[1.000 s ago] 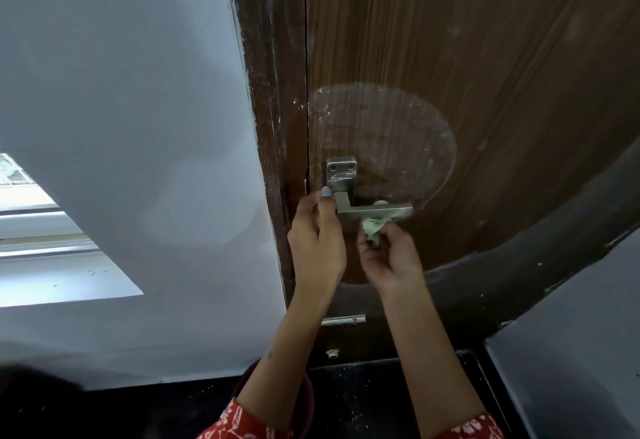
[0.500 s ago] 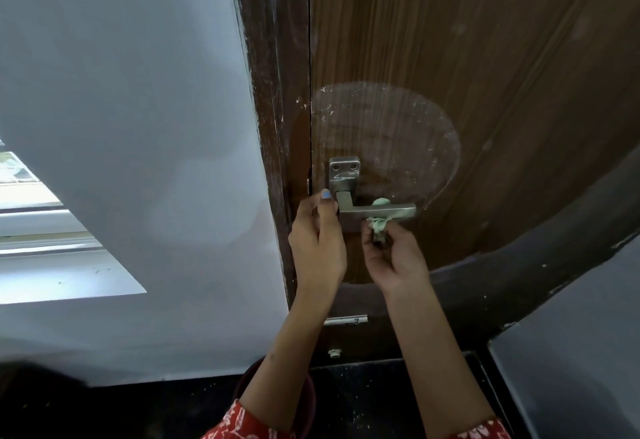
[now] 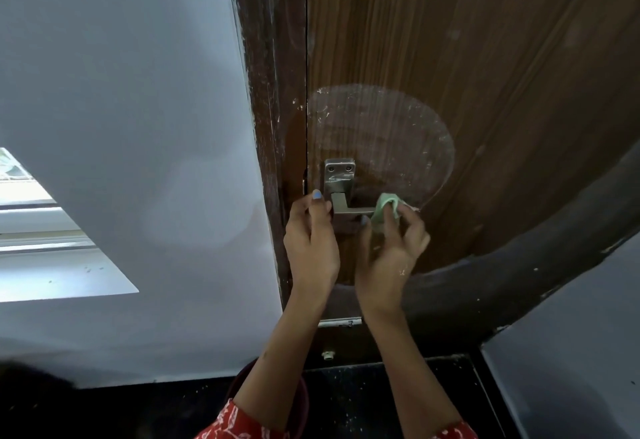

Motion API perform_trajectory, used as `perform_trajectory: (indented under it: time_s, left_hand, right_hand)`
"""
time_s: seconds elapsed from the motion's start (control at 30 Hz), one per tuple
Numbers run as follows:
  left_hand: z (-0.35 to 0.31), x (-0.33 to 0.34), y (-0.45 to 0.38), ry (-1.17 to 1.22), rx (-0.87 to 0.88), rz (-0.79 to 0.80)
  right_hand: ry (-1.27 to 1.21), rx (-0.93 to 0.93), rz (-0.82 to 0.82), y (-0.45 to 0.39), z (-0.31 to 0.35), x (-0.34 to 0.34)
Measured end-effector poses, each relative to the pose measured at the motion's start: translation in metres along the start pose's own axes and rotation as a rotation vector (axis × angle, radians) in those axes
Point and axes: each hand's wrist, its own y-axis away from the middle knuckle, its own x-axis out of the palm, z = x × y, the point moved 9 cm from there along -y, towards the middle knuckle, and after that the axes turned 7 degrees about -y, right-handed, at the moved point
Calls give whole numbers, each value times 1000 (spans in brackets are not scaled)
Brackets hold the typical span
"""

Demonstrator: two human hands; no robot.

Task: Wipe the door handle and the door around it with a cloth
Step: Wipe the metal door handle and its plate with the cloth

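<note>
Brown wood-grain covers the door [image 3: 485,57], and a pale, speckled round smear shows on it above and around the metal handle [image 3: 346,204]. The handle's plate, with 2 screws at its top, sits close to the door's left edge, and its lever runs out to the right. The left hand [image 3: 311,241] is curled loosely at the base of the lever, one finger tipped with a blue nail raised beside the plate. The right hand [image 3: 389,251] pinches a small bunched green cloth [image 3: 385,211] between thumb and fingers, pressing it over the lever's outer end. A grey wall [image 3: 121,92] lies to the left of the dark door frame [image 3: 273,57].
</note>
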Motion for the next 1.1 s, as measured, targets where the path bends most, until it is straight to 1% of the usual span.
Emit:
perform_trajectory:
  time_s: [0.1,0.13,0.2,0.27,0.43,0.47,0.57,0.63,0.7,0.77,0.8,0.83,0.87,0.97,1.0,1.03,1.1]
  left_hand:
    - [0,0,0,2,-3,3]
    - [1,-1,-1,0,-5,5]
    - [1,-1,0,-3,-11,12]
    - [1,0,1,-7,-15,17]
    - [-3,0,3,-9,-23,26]
    - [-3,-1,3,-11,-25,26]
    - [-6,-3,4,1,-18,24]
    - [-7,-4,4,5,-10,27]
    - [-7,-3,4,9,-8,27]
    - [-7,-4,3,-3,-2,20]
    - [-8,-4,2,-8,0,18]
    - [-7,-4,1,-8,-2,21]
    - [-6,-4,1,-4,-9,29]
    - [-5,-4,1,-14,-15,60]
    - [-4,-4,2,-19,-16,64]
    - [-3,-5,2,-23,-19,62]
    - [-2,-6,1,-28,-29,53]
  right_hand:
    - [9,-118,-4,-8,-1,-12]
    - [5,-131,-19,-13,-4,-19]
    - [-4,-99,-51,-19,-11,-27]
    - [-5,-90,-48,-17,-6,-23]
    - [-17,-198,153,-10,15,3]
    - [-19,-187,142,-12,12,-1]
    - [-36,-72,8,-22,-4,-21]
    - [2,-46,-16,-21,-1,-21]
    - [37,-112,50,-14,17,-6]
    - [26,-201,180,-3,33,13]
    - [16,-223,237,-1,37,19]
    - [18,-227,257,-2,36,20]
    - [28,-210,238,-6,32,16]
    - [23,-84,97,-18,17,-5]
    - [33,-77,87,-18,18,-4]
    - [51,-110,113,-15,25,2]
    - [53,-236,217,-1,43,20]
